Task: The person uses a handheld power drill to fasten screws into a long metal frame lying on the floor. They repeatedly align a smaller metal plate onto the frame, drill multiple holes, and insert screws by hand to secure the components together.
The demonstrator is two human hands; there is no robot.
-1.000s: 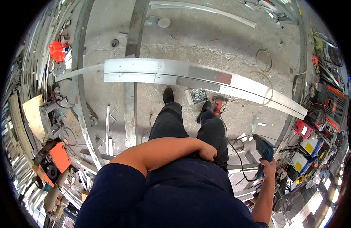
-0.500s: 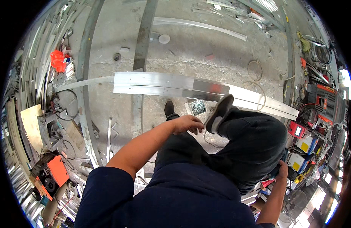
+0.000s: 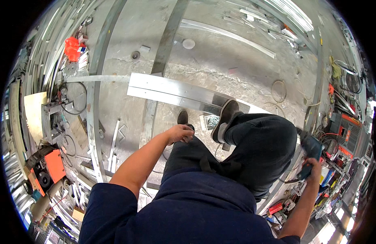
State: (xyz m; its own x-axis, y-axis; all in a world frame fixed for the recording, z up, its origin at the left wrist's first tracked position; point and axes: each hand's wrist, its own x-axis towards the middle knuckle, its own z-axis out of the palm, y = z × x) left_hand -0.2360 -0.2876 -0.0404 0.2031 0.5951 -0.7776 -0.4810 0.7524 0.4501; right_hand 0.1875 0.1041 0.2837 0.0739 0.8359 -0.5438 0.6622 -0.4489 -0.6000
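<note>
My right hand, out to the right beside my raised knee, is wrapped round a blurred dark teal power tool. My left hand hovers over my left leg with its fingers curled in. Whatever they may hold is hidden. Ahead of me two long shiny metal profiles lie side by side across grey steel beams. My right shoe rests against their near edge. Between my shoes a small tray of screws is partly covered by the right one.
Steel beams run away from me on the left. An orange machine sits at the lower left, and a grey-and-orange machine at the right. Hose loops and a long metal strip lie on the floor.
My right hand has swung outward and up, bringing the power tool out from behind my knee. My left hand has drawn back to the left, its fingers more curled. The view has turned slightly.
</note>
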